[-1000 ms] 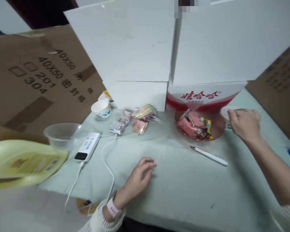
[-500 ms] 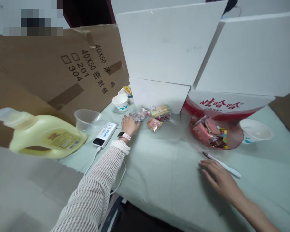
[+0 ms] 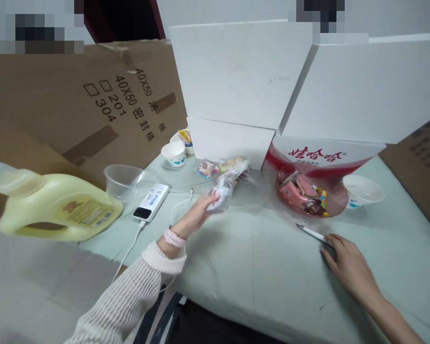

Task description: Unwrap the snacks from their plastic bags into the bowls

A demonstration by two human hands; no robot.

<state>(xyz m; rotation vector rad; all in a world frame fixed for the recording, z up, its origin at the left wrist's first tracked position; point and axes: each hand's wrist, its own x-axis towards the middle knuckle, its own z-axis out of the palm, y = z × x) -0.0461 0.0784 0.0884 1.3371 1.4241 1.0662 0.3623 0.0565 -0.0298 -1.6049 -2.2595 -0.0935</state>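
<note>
My left hand [image 3: 199,212] has its fingers closed on a clear plastic packet [image 3: 222,191], held over the table and partly smeared by motion. Behind it lie several wrapped snacks [image 3: 232,166], with one small packet [image 3: 205,168] apart on their left. On the right, my right hand [image 3: 347,260] has its fingers and thumb around the rear part of a slim white pen-like tool [image 3: 310,231] with a dark tip, lying on the cloth. Beyond this tool stands a pinkish clear bowl [image 3: 338,203] holding wrapped snacks [image 3: 303,191].
A white power bank [image 3: 151,203] with cables, a clear plastic bowl [image 3: 123,179] and a yellow jug [image 3: 64,203] lie to the left. Paper bowls [image 3: 174,155] stand at the back left, another [image 3: 363,191] at right. Cardboard [image 3: 75,105] and white box flaps [image 3: 232,71] rise behind.
My left hand has picked up a packet from the snack pile and brought it nearer and to the right. My right hand has slid right along the pen-like tool and closed around its rear part.
</note>
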